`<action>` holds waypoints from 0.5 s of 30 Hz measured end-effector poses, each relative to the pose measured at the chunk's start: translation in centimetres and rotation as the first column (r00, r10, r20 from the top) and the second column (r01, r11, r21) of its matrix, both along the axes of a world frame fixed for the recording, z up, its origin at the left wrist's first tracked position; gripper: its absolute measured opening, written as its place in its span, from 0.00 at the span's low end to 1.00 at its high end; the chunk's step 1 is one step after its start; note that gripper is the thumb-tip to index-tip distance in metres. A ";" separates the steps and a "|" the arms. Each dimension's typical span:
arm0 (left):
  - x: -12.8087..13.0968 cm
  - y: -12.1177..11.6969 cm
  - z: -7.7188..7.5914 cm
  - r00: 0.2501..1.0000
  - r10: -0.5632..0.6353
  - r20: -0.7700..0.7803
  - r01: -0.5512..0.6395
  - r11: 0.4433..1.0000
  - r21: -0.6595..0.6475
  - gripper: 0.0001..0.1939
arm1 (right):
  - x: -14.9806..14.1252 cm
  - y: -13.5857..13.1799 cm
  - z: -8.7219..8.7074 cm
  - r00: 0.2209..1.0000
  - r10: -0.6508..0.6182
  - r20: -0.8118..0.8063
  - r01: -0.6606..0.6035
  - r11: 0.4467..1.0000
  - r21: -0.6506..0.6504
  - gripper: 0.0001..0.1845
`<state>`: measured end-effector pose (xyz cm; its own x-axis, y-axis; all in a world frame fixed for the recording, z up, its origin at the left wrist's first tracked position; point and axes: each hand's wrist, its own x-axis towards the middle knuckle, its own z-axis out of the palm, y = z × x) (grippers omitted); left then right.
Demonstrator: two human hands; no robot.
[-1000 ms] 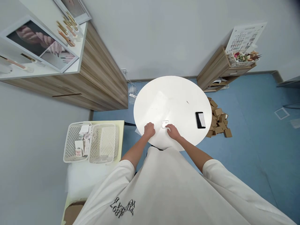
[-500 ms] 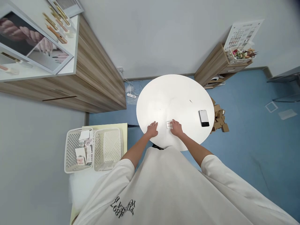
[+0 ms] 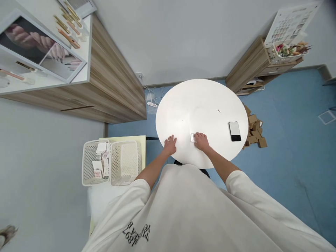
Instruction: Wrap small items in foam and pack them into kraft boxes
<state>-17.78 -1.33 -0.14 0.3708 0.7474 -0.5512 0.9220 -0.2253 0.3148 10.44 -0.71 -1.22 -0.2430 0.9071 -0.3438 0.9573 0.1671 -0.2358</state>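
White round table, bare hands on its near side. Left hand: palm down on the tabletop, fingers slightly spread and pointing away from the body, holding nothing visible; a ring shows on one finger. Right hand: fingertips over the right edge of a small clear piece; cannot tell whether they pinch it or only press on it. Piece lies flat on the table, between the two hands, nearer the right. Its markings are too small to read.

Farther out on the tabletop: phone-like black and white item, flat, well to the right of the right hand, near the table edge. Thin dark mark or bit beyond the right hand; nature unclear.

Floor, right of table: loose heap of brown cardboard boxes. Beyond it, wooden cabinet bearing a basket of flowers and a leaning chart.

Left of table: pale yellow stand with two white baskets side by side. Outer basket contains cards and small packets; inner basket has clear material at its near end. Behind: large wood-grain cupboard, framed hand photos on top.
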 end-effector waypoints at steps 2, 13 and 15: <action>1.1 -0.1 -0.1 1.000 -0.024 -0.002 0.024 1.000 -0.016 0.36 | 1.1 -0.1 0.2 0.997 -0.078 -0.026 0.079 0.997 0.018 0.23; 12.7 0.2 -0.3 0.977 -0.210 0.024 0.211 0.975 -0.065 0.38 | 8.5 -0.7 2.9 0.875 -0.428 -0.226 0.472 0.856 0.209 0.22; 14.1 0.2 -0.3 0.975 -0.220 0.034 0.222 0.973 -0.061 0.38 | 9.9 -0.5 3.6 0.840 -0.489 -0.234 0.537 0.811 0.233 0.23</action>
<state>-3.67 -1.13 -0.47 0.5383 0.6091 -0.5825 0.8426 -0.4010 0.3594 20.32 -1.24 2.34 0.2563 0.9649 -0.0566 0.8763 -0.2567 -0.4077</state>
